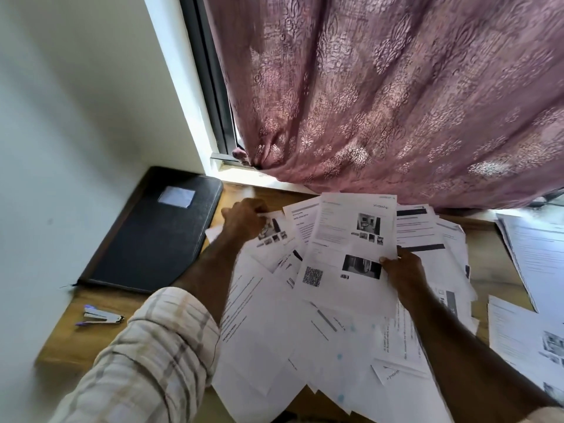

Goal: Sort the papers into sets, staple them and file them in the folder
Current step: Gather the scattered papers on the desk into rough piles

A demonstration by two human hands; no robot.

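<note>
Sorting stage, early. Loose papers (305, 331) lie fanned unsorted over the worktop (100, 303); a few more sheets lie apart at far right. The left hand (244, 219) pinches a photo-printed sheet (271, 236) at the heap's far edge; the right hand (403, 270) grips another sheet (351, 239) by its corner. One stapler (102, 316) and one closed folder (152, 230) lie untouched to the left. Stapling and filing appear not yet begun.
</note>
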